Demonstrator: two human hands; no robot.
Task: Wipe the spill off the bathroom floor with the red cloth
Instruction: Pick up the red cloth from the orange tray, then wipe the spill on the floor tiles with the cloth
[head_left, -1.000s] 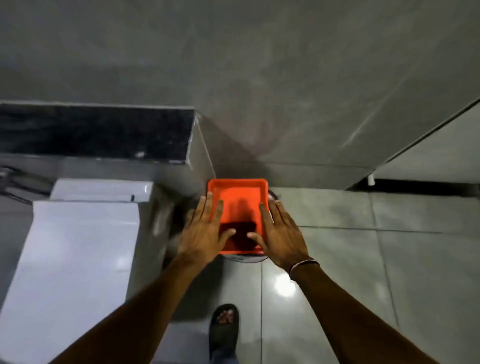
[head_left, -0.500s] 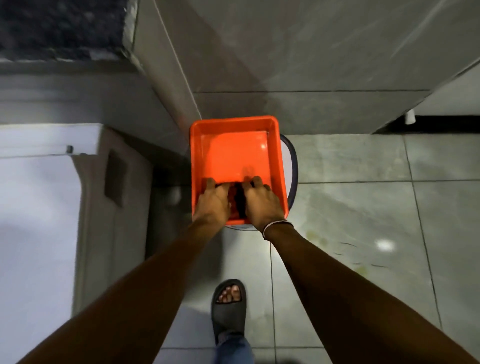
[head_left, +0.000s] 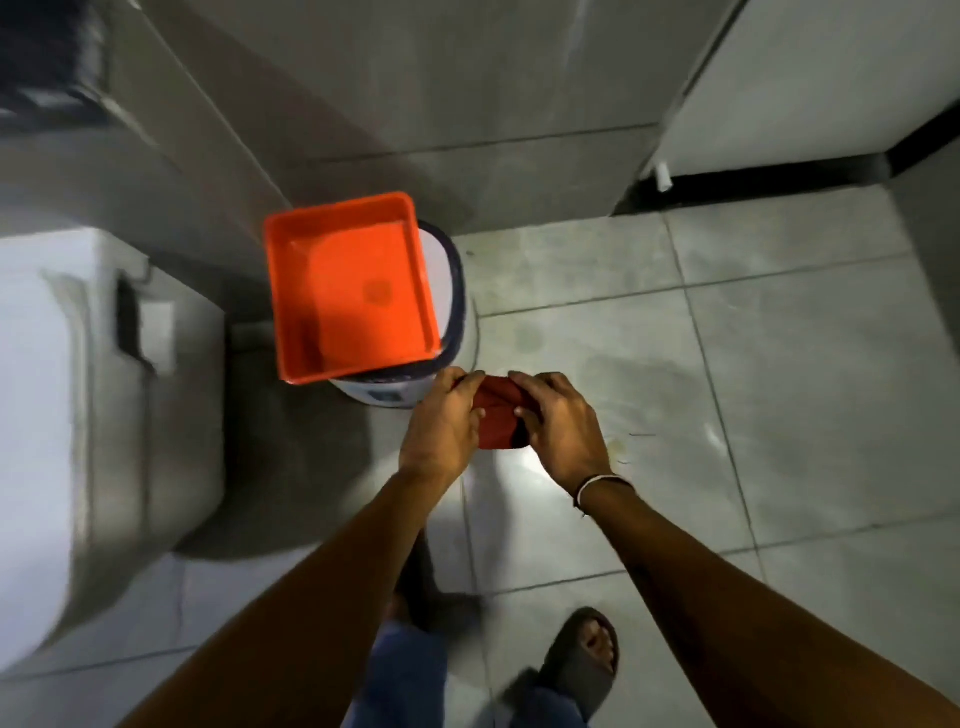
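Observation:
A dark red cloth (head_left: 497, 415) is bunched between both my hands, held in the air over the grey tiled floor. My left hand (head_left: 441, 423) grips its left side and my right hand (head_left: 561, 426) grips its right side, fingers curled over the top. Faint yellowish stains and wet marks, the spill (head_left: 618, 447), lie on the tiles just right of my right hand. The orange tub (head_left: 353, 286) sits empty behind my hands, on top of a white bin.
A white bin with a dark rim (head_left: 447, 280) stands under the tub, against the grey wall. A white toilet (head_left: 78, 415) fills the left. A white door (head_left: 810, 78) hangs at the upper right. My sandalled foot (head_left: 584, 660) rests on the tiles below.
Both hands were inside the orange tub on the cloth; now they have lifted it out and drawn it toward me, below the tub. The view has tilted further down.

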